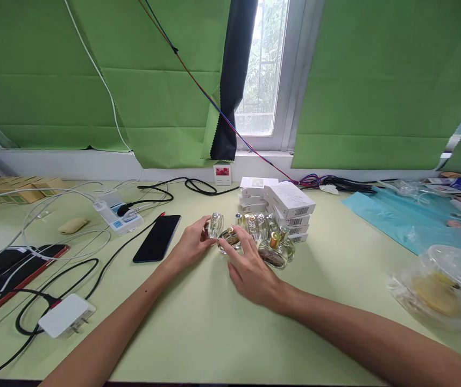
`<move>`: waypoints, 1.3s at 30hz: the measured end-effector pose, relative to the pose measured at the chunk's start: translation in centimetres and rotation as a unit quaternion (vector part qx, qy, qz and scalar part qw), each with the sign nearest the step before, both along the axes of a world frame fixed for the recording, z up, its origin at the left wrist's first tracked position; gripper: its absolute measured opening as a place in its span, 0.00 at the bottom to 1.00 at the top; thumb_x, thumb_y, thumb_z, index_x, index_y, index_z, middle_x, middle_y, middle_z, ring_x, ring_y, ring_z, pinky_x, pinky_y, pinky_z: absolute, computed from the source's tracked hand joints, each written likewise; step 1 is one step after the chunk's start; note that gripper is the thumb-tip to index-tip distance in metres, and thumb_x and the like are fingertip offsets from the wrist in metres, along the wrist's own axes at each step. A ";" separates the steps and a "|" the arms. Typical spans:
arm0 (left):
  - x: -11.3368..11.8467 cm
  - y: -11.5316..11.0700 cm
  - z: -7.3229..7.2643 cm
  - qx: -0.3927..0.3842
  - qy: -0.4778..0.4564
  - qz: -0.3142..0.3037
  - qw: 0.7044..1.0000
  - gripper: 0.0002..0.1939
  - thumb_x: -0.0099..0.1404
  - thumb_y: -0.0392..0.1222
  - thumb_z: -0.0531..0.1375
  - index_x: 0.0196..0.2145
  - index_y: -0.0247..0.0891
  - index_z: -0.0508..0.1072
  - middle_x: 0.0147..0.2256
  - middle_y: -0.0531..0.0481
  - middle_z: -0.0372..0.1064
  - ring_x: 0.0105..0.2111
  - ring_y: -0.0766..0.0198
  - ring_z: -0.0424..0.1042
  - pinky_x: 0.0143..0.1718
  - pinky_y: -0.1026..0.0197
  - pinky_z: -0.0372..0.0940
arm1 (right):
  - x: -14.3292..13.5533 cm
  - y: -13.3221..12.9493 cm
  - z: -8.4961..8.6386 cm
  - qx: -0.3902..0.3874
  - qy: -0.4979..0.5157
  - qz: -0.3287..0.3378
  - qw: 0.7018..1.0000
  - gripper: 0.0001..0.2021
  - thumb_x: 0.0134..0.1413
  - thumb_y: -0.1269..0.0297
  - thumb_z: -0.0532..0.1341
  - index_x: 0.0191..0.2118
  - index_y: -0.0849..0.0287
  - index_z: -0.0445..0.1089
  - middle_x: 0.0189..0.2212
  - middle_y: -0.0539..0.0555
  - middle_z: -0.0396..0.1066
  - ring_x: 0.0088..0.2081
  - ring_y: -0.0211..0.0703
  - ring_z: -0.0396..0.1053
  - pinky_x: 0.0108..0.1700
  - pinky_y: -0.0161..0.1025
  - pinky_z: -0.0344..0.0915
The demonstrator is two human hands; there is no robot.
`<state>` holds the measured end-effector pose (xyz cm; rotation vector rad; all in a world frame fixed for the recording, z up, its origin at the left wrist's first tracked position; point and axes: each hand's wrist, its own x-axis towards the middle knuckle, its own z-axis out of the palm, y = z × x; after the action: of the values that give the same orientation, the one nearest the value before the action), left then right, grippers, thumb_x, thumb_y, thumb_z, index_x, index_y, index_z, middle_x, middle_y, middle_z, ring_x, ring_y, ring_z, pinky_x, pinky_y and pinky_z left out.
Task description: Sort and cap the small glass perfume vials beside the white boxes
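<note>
On the table, my left hand (193, 242) is closed around the side of a clear glass perfume bottle (215, 226), which stands upright. Just to its right, a second perfume bottle (230, 239) with a dark oval front is between the fingers of my right hand (252, 271), partly covered by them. More perfume bottles (261, 228) with clear and gold caps stand close together behind my right hand. Beside that hand, a gold-capped perfume bottle (272, 253) has a patterned oval front, with a green-tinted bottle (287, 244) next to it.
White boxes (292, 199) are stacked behind the bottles. A black phone (156, 238) lies left of my left hand, near a power strip (118, 214), loose cables and a white charger (66, 315). At right are a blue sheet (379, 215) and a plastic-wrapped container (440, 287).
</note>
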<state>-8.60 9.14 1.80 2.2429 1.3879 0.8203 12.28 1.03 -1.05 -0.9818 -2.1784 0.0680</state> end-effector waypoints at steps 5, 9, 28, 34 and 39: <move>0.6 0.3 0.0 0.019 -0.004 0.010 1.000 0.25 0.61 0.47 0.60 0.55 0.39 0.66 0.35 0.49 0.73 0.28 0.61 0.70 0.35 0.58 0.68 | 0.0 0.0 0.0 0.003 -0.003 0.002 1.000 0.33 0.58 0.81 0.53 0.69 0.56 0.54 0.69 0.68 0.43 0.72 0.64 0.39 0.66 0.68 0.56; 0.7 0.6 -0.4 0.025 -0.009 0.014 1.000 0.26 0.61 0.46 0.59 0.56 0.38 0.64 0.33 0.51 0.71 0.26 0.63 0.69 0.34 0.59 0.67 | 0.0 -0.1 0.2 0.002 -0.009 0.000 1.000 0.31 0.59 0.80 0.52 0.67 0.59 0.56 0.68 0.70 0.43 0.72 0.64 0.40 0.67 0.67 0.56; 0.4 1.2 -1.3 0.049 -0.031 -0.012 0.998 0.26 0.61 0.43 0.59 0.57 0.39 0.62 0.50 0.44 0.69 0.28 0.67 0.67 0.34 0.59 0.69 | -0.1 -0.2 0.2 0.006 -0.013 0.004 1.000 0.33 0.57 0.81 0.54 0.68 0.56 0.57 0.69 0.67 0.43 0.71 0.62 0.41 0.66 0.65 0.58; 0.0 0.8 -0.7 0.040 -0.038 -0.002 0.998 0.29 0.62 0.45 0.61 0.59 0.40 0.62 0.53 0.42 0.63 0.28 0.68 0.69 0.32 0.59 0.70 | 0.1 -0.1 0.2 0.002 -0.012 0.006 1.000 0.35 0.58 0.81 0.53 0.69 0.54 0.54 0.69 0.66 0.42 0.71 0.62 0.41 0.66 0.65 0.57; -0.6 0.6 -0.5 0.048 -0.024 0.004 0.999 0.31 0.63 0.49 0.62 0.61 0.43 0.60 0.56 0.42 0.61 0.29 0.68 0.70 0.31 0.60 0.70 | 0.1 -0.1 0.1 0.005 -0.011 0.005 1.000 0.38 0.56 0.82 0.54 0.71 0.52 0.51 0.69 0.66 0.43 0.71 0.63 0.41 0.66 0.66 0.58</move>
<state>-9.17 9.78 1.31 2.2739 1.3642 0.9561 12.37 0.90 -0.91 -0.9696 -2.2017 0.0515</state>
